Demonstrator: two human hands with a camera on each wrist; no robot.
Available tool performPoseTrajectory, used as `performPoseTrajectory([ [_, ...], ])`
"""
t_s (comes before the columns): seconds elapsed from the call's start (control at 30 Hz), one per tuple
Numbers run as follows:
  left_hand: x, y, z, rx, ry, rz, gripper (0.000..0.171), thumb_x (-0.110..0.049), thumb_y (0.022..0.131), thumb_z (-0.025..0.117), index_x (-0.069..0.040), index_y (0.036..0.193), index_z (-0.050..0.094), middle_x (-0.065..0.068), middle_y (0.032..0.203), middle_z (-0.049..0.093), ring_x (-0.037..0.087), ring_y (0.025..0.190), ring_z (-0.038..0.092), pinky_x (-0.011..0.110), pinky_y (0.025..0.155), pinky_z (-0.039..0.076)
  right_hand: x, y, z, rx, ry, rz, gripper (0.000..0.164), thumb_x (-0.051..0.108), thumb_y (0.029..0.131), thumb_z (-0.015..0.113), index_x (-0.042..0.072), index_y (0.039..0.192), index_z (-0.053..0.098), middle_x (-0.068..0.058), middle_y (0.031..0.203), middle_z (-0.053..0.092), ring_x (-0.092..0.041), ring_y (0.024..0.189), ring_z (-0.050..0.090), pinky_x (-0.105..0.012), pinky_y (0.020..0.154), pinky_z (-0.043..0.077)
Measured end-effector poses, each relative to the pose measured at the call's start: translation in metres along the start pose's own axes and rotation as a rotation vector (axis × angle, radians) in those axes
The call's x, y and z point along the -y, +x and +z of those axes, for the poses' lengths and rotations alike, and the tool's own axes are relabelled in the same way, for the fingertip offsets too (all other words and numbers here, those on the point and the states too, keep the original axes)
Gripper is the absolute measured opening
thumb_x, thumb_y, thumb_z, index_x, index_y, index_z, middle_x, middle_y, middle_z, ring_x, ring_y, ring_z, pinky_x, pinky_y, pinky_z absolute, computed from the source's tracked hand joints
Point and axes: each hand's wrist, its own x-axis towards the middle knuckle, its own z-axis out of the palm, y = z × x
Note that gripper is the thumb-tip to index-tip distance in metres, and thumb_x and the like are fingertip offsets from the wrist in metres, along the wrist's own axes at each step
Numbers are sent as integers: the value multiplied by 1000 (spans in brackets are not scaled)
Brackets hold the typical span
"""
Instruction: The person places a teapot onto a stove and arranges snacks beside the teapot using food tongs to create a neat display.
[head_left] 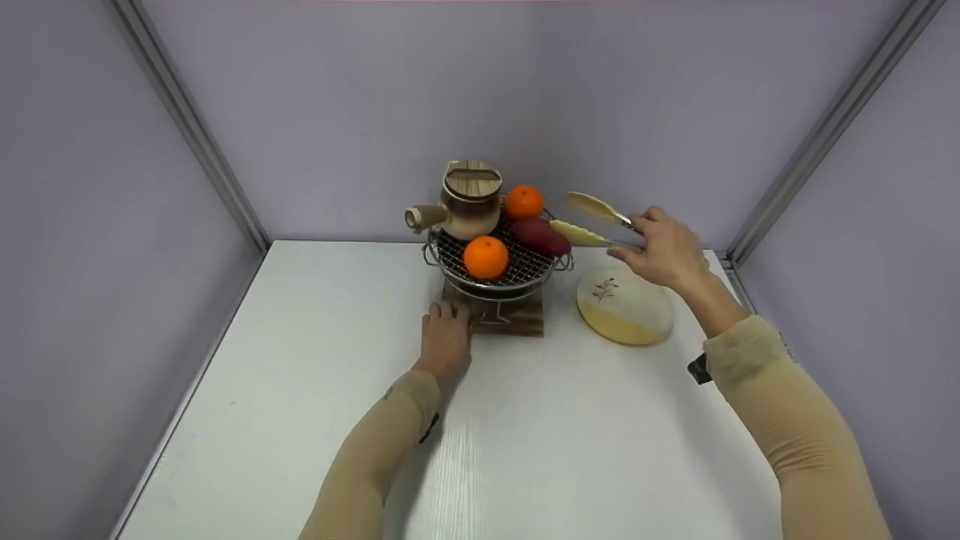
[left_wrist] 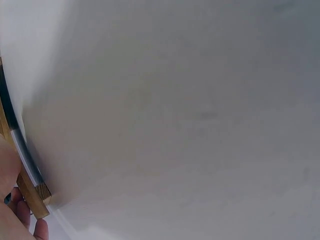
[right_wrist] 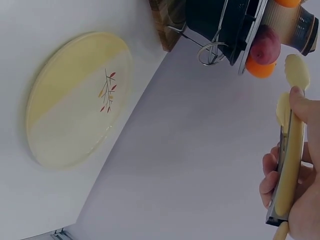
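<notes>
My right hand (head_left: 667, 251) grips a pair of tongs (head_left: 592, 204) with pale yellow tips. The tips stand apart at the right of a dark red sweet potato (head_left: 536, 235), which lies on the round wire grill (head_left: 523, 274). In the right wrist view, the fingers wrap the tongs' handles (right_wrist: 290, 170). My left hand (head_left: 446, 341) holds the left front edge of the wooden base (head_left: 521, 324) under the grill. The left wrist view has only part of this hand (left_wrist: 10, 215) at the wood's edge. Two oranges (head_left: 486, 257) also sit on the grill.
A teapot (head_left: 471, 202) with a wooden lid stands on the grill's back left, its side handle pointing left. Right of the grill, a cream and yellow plate (head_left: 630, 311) with a leaf sprig lies on the white table (head_left: 337, 315). Pale walls (head_left: 337, 112) enclose the table.
</notes>
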Motion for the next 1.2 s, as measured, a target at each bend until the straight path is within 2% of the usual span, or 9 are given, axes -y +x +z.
performPoseTrajectory([
  [0.23,1,-2,-2,-41,-2,24,41,-19,111,66,-5,148,61,23,144,60,40,131,52,53,108,51,-7,-4,4,-48,30,43,68,48,100,82,1,148,69,-22,131,67,-44,100,69,-63,81,55],
  [0.47,1,-1,-1,-18,-1,15,40,-20,111,65,-7,149,60,22,144,59,39,130,52,52,107,50,-17,-10,7,-50,43,81,70,48,100,81,0,148,67,-23,134,66,-47,106,69,-65,87,55],
  [0.73,2,-1,1,-45,-13,19,37,-23,113,64,-7,147,61,21,140,61,39,129,53,52,105,51,-27,-16,7,-72,27,74,72,48,101,81,-5,148,66,-28,130,67,-49,105,70,-65,88,56],
  [1.0,1,-1,1,-32,-26,17,36,-25,115,62,-8,147,61,20,140,60,39,129,51,52,108,49,-41,-23,12,-122,4,101,73,48,98,82,-6,144,68,-30,129,69,-52,110,67,-68,87,56],
  [1.2,1,0,1,-39,-25,9,41,-24,113,66,-8,150,60,21,147,59,39,134,52,53,110,50,-48,-28,14,-105,6,148,76,52,101,77,-5,148,65,-32,136,65,-56,121,61,-73,93,53],
])
